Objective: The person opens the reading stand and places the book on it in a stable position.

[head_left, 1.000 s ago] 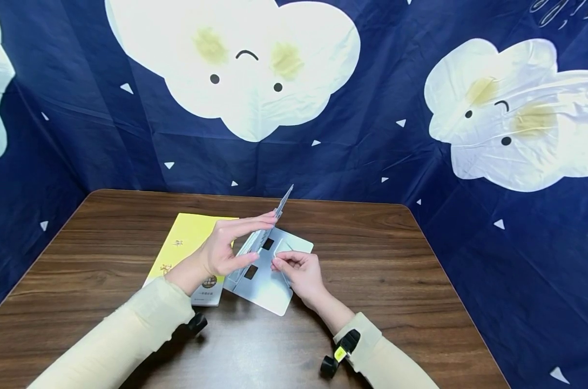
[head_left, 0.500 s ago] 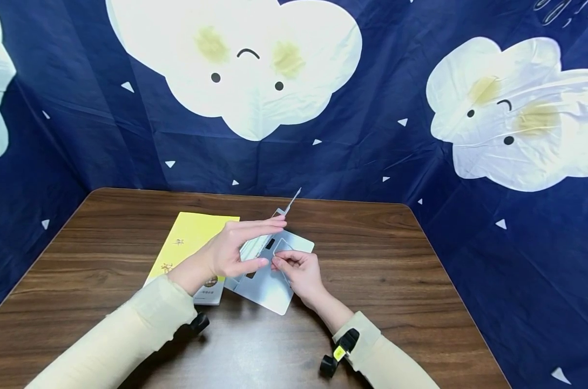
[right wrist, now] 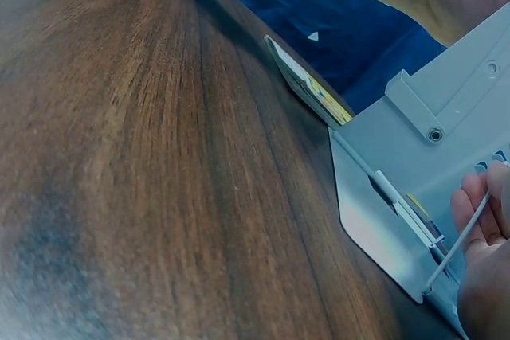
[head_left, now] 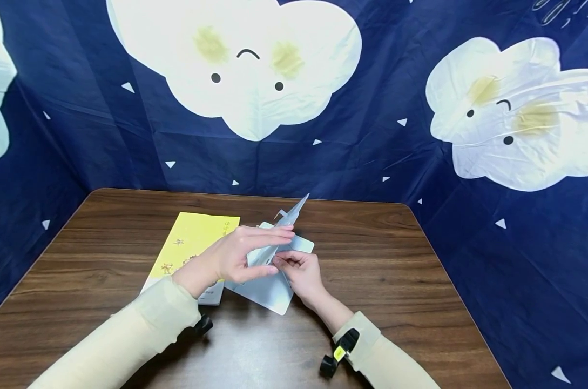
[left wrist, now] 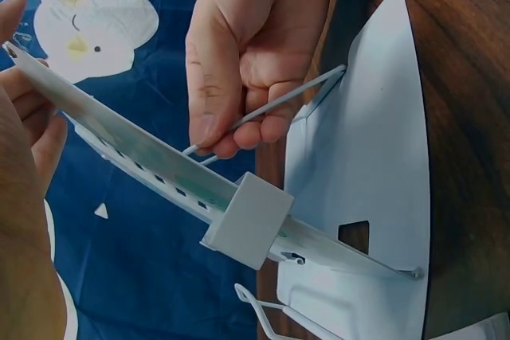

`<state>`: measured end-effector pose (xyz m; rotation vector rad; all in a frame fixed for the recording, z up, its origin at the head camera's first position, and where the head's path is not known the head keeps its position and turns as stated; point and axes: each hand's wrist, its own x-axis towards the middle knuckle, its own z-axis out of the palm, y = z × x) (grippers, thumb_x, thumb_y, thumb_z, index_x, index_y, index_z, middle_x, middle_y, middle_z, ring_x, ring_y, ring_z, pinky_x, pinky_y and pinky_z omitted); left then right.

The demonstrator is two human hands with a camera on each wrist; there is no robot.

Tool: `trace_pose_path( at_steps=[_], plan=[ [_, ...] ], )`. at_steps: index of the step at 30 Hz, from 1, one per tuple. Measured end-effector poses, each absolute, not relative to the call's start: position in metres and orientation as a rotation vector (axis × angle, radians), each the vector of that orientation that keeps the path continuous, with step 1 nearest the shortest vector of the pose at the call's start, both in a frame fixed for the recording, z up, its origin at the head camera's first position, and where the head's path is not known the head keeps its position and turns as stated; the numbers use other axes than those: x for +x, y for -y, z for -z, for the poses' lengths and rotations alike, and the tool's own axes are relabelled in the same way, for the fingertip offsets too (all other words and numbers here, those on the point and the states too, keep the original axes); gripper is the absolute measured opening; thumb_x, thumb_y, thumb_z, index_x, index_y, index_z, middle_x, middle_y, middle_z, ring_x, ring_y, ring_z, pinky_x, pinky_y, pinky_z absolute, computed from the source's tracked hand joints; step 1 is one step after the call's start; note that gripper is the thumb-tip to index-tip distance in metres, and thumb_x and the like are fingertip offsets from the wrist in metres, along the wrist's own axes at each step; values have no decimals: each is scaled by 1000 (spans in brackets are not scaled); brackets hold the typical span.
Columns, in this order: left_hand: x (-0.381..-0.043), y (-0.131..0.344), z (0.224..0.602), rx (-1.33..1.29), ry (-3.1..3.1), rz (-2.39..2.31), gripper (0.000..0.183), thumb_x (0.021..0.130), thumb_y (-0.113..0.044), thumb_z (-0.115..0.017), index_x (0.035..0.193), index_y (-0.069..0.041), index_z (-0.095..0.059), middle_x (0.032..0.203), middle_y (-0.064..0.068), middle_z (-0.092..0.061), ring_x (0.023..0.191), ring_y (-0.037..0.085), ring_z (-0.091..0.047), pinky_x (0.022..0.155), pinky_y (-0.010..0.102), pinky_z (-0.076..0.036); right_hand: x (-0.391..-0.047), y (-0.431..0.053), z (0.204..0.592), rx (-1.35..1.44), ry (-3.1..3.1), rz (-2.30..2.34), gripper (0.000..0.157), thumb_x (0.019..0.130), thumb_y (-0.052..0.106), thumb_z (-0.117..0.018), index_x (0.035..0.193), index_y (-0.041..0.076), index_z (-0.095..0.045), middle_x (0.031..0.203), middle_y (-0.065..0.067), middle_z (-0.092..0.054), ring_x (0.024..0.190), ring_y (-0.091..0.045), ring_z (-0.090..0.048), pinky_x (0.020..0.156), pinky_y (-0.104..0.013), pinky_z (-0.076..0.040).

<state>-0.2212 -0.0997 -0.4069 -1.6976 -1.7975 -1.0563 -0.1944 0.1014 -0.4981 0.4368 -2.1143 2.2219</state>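
A white metal folding book stand has its base plate [head_left: 267,297] flat on the table. From it rises a slotted panel [head_left: 291,215], tilted to the right. My left hand [head_left: 242,254] rests against this panel with fairly straight fingers, its thumb apart from them. Part of those fingers lies behind the panel edge in the left wrist view. Between thumb and fingertips, my right hand [head_left: 303,273] pinches a thin wire support [left wrist: 283,99] of the stand. A second wire loop [left wrist: 253,302] sits near the base. A square bracket [left wrist: 253,214] juts from the panel.
To the left lies a yellow and white book [head_left: 191,237], partly under my left forearm and touching or close to the base plate. The wooden table [head_left: 396,281] ends at a dark blue curtain [head_left: 371,162] with clouds. Black wrist cameras [head_left: 329,366] hang from the sleeves.
My left hand has moved right, and the panel has swung further over to the right with it, covering more of the base plate. The right hand has stayed in place.
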Motion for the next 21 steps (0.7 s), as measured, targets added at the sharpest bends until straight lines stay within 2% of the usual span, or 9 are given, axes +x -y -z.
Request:
trace_pose_path(
  at_steps=[3,6,11,21],
  plan=[
    [-220,98,407,-1709,1788,1049,53,105,-41,-65,137,1,-67,141,15,-66,130,37,-64,109,39,-50,-195,-101,499,429,2118,-2214,7,95,-8,-73,98,-13,-77,88,-22,-77,77,-12,-72,68,-23,-58],
    [-220,96,407,-1727,1781,1035,54,105,-43,-65,137,1,-67,140,14,-67,132,34,-62,109,40,-50,-194,-102,499,415,2122,-2198,7,93,-12,-71,97,-13,-77,86,-18,-77,78,-11,-72,68,-22,-57],
    [-218,93,408,-1753,1783,1014,54,106,-43,-64,137,1,-67,140,14,-67,131,36,-63,109,41,-50,-194,-102,499,409,2126,-2168,9,91,-16,-69,93,-13,-76,82,-9,-76,76,-9,-69,66,-20,-55],
    [-218,92,409,-1753,1820,962,57,106,-46,-61,138,1,-66,142,14,-66,134,30,-61,110,39,-50,-194,-101,501,444,2109,-2165,10,89,-18,-68,94,-15,-75,85,-12,-75,79,-8,-69,70,-20,-56]
  ],
)
